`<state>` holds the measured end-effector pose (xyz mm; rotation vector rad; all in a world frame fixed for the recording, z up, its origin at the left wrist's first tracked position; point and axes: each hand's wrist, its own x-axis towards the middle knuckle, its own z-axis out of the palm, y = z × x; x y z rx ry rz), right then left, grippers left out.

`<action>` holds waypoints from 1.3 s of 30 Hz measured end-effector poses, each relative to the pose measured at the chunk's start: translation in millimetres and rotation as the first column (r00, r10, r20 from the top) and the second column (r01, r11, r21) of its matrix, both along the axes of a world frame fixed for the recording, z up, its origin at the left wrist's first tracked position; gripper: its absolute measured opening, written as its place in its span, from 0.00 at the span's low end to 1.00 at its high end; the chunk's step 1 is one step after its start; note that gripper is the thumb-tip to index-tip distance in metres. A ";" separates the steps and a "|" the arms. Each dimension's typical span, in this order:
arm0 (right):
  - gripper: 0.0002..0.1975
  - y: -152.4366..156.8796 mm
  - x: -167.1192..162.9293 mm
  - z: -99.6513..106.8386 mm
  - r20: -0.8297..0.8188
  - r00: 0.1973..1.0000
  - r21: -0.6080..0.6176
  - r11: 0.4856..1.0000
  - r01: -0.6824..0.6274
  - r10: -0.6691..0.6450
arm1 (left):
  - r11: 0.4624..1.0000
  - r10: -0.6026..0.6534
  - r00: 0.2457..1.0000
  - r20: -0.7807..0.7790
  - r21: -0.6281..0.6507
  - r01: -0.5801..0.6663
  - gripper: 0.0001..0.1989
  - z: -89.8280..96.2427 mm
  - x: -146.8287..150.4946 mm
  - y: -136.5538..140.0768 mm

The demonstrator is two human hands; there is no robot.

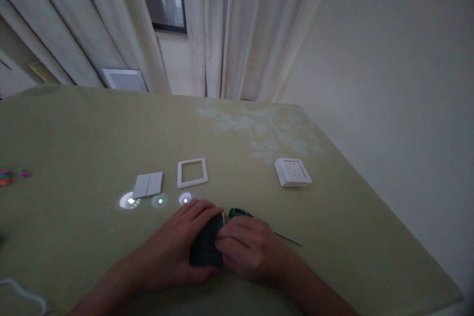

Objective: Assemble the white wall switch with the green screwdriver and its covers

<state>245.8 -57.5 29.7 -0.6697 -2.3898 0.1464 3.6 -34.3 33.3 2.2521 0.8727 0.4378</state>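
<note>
Both hands meet on a dark, flat switch module (pixel 206 247) lying on the green table (pixel 92 128) near its front. My left hand (pixel 177 247) cups its left side and my right hand (pixel 249 251) grips its right edge. A green-handled screwdriver (pixel 240 214) lies just behind my right hand, its metal shaft pointing right. Farther back lie a white two-rocker switch cover (pixel 148 184) and an empty white square frame (pixel 192 173).
A white wall socket (pixel 293 172) sits at the right of the table. Small coloured items (pixel 15 175) lie at the left edge and a white cable (pixel 22 294) at the bottom left. Curtains and a wall stand behind the table.
</note>
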 end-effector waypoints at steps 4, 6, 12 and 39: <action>0.05 -0.4 -1.1 -3.4 -0.020 0.999 -0.104 0.994 0.037 -0.039 | 1.000 0.005 1.000 -0.007 0.001 -0.005 0.43 -0.9 0.5 0.4; 0.04 -0.3 -0.8 -3.3 -0.021 0.999 -0.110 0.993 0.041 -0.044 | 1.000 0.006 1.000 -0.017 -0.005 -0.006 0.43 -0.9 0.6 0.6; 0.04 -0.4 1.6 0.6 0.060 0.998 -0.046 0.999 -0.025 0.028 | 1.000 0.005 1.000 -0.012 0.012 -0.005 0.42 -0.3 0.6 0.6; 0.06 16.9 13.5 6.1 -0.225 0.926 -0.400 0.895 0.196 -0.304 | 1.000 0.015 0.999 -0.032 0.018 -0.015 0.44 -0.9 -0.6 1.2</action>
